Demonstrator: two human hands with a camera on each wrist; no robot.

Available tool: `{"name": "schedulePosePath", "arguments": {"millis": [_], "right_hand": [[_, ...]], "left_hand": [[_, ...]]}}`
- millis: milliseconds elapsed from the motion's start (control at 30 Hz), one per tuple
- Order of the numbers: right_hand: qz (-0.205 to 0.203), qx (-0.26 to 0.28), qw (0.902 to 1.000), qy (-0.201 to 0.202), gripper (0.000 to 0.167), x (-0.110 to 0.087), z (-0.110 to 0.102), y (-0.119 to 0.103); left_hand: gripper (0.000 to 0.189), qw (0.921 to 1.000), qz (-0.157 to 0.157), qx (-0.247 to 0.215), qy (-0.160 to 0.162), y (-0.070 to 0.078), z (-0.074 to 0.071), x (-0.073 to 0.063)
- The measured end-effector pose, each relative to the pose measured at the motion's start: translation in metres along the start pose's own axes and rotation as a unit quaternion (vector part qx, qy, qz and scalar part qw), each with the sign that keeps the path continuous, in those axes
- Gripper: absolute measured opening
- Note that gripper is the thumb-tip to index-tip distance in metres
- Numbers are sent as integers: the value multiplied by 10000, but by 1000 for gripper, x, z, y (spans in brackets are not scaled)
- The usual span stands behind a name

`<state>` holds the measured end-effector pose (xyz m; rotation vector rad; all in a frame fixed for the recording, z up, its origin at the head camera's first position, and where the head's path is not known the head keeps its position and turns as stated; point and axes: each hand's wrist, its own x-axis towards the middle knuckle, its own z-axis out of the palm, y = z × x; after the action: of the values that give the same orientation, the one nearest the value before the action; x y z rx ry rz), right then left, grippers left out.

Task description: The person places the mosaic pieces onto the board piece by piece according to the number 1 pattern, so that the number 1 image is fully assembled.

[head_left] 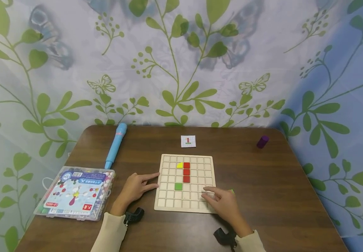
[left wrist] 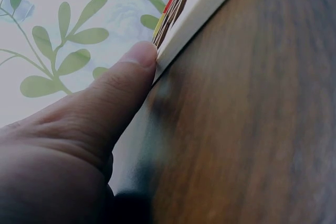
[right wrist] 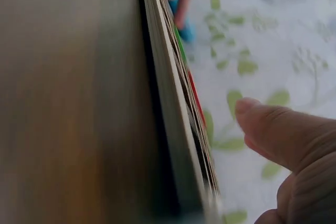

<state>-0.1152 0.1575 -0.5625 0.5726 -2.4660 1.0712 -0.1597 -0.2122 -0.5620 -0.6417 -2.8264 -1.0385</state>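
Note:
A square wooden grid board lies on the table between the hands. On it sit a yellow piece with one slanted side, a column of three red square tiles and a green square tile. My left hand touches the board's left edge with extended thumb and finger. Over the board's right side is my right hand, thumb and index finger apart with nothing visible between them. A bit of green shows beside its knuckles, mostly hidden by the hand.
Behind the board lies a small pattern card. A clear plastic case with a printed label stands left, near a blue microphone-shaped object. A purple cylinder is at back right, and patterned fabric hangs behind the table.

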Motion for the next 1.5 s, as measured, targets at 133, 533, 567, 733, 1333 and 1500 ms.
{"name": "schedulePosePath", "arguments": {"millis": [133, 533, 567, 733, 1333, 1500], "right_hand": [[31, 105, 9992, 376, 29, -18, -26, 14], [675, -482, 9961, 292, 34, -56, -71, 44], [669, -495, 9962, 249, 34, -56, -72, 45], [635, -649, 9958, 143, 35, -56, -73, 46], [722, -1192, 9899, -268, 32, -55, -73, 41], [739, -1189, 9899, -229, 31, -56, -73, 40]], "left_hand": [[48, 10000, 35, -52, 20, 0, -1, 0], [47, 10000, 32, -40, -35, 2, 0, 1], [47, 10000, 48, -25, -26, 2, 0, 1], [47, 9999, 101, -28, -29, 1, 1, 2], [47, 9998, -149, 42, -121, 0, 0, 2], [47, 9998, -167, 82, -115, 0, 0, 2]]}}
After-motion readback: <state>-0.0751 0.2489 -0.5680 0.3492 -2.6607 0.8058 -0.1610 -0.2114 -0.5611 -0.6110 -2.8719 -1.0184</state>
